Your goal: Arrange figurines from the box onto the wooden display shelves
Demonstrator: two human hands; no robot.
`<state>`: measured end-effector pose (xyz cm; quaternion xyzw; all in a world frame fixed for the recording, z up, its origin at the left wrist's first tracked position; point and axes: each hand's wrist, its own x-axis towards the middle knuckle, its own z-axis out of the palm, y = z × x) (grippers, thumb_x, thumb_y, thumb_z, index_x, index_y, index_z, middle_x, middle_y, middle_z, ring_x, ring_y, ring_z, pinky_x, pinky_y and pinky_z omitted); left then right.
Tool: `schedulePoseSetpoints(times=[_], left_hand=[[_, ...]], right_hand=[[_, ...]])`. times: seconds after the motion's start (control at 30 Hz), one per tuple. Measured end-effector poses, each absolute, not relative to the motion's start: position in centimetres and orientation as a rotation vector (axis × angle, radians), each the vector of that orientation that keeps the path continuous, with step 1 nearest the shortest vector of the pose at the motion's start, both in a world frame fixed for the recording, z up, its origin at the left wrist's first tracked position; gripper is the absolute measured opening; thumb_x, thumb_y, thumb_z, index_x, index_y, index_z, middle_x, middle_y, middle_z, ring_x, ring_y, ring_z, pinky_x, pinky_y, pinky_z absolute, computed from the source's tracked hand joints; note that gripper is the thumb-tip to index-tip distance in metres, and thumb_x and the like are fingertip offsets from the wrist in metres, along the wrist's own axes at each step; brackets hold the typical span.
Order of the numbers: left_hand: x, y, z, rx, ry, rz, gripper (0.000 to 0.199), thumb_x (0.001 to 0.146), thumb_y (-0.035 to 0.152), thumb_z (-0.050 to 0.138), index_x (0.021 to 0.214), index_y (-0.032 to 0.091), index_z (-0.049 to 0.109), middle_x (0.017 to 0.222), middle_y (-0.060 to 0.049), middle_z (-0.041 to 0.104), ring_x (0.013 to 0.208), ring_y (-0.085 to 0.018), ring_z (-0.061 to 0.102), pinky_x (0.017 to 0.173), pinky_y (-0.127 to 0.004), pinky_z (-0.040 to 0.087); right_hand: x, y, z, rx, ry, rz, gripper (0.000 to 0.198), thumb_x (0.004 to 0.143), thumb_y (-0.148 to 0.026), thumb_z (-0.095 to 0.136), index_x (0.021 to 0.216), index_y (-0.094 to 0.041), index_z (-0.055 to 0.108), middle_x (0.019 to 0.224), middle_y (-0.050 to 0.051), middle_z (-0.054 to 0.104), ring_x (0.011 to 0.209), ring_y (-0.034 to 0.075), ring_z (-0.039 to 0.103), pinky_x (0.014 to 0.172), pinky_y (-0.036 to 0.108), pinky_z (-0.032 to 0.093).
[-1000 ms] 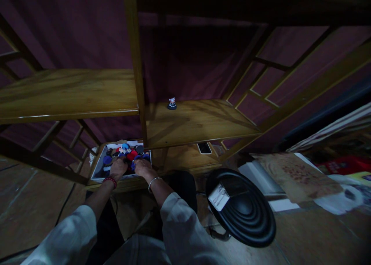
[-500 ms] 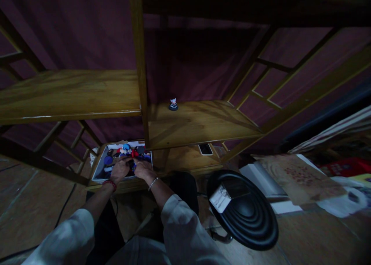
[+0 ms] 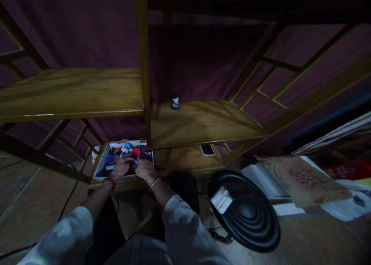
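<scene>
A shallow white-walled box (image 3: 100, 171) full of small toy figures sits on the lower shelf. My left hand (image 3: 121, 168) reaches into its front part, its fingers stretched out over the figures and pointing right. Beside it, my right hand (image 3: 145, 169) has its fingers closed on a small blue-purple figurine (image 3: 135, 164), partly hidden by the hand. Behind the hands lie a blue-haired figure (image 3: 127, 146), a round red piece (image 3: 136, 151) and a round purple-blue piece (image 3: 109, 158). On the higher shelf stands a small figurine (image 3: 175, 103) on a dark round base.
A wooden shelf unit (image 3: 203, 122) with an upright post (image 3: 142, 64) stands before me. A phone (image 3: 207, 149) lies on the lower shelf. To the right are a black round stool (image 3: 246, 211) with a small box (image 3: 222, 199) on it, and cardboard (image 3: 301, 176).
My left hand's fingers have stretched out, and the dark piece at their tips no longer shows there. My right hand stays at the figurine. The view has shifted slightly.
</scene>
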<state>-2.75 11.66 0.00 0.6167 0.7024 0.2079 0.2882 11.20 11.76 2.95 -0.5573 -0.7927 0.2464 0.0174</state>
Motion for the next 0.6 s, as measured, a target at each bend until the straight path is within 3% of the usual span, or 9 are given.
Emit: schedulePoseSetpoints(times=[0.27,0.47,0.6], left_hand=[[-2.74,11.43,0.70,1.414,2.131,0.643,0.034,0.073,0.006,0.045,0.096,0.016,0.067,0.100,-0.005,0.069,0.089,-0.018,0.064,0.080,-0.026,0.049],[-2.68,11.46,0.85,1.371,2.150,0.631,0.036,0.071,0.005,0.047,0.101,0.014,0.065,0.094,-0.007,0.070,0.082,-0.018,0.065,0.071,-0.023,0.049],[-2.65,11.56,0.91,1.334,2.147,0.618,0.038,0.074,0.006,0.045,0.109,0.012,0.060,0.077,-0.005,0.069,0.068,-0.015,0.064,0.060,-0.022,0.047]], right_hand=[[11.05,11.80,3.03,-1.761,-2.480,0.810,0.028,0.079,-0.023,0.047,0.101,-0.017,0.064,0.098,0.012,0.069,0.092,0.022,0.064,0.077,0.030,0.048],[11.07,11.76,3.07,-1.760,-2.479,0.823,0.029,0.080,-0.024,0.046,0.101,-0.018,0.065,0.098,0.012,0.069,0.092,0.023,0.064,0.075,0.030,0.048],[11.23,11.72,3.20,-1.733,-2.494,0.837,0.030,0.079,-0.022,0.047,0.104,-0.021,0.062,0.100,0.009,0.069,0.093,0.021,0.064,0.077,0.029,0.048]])
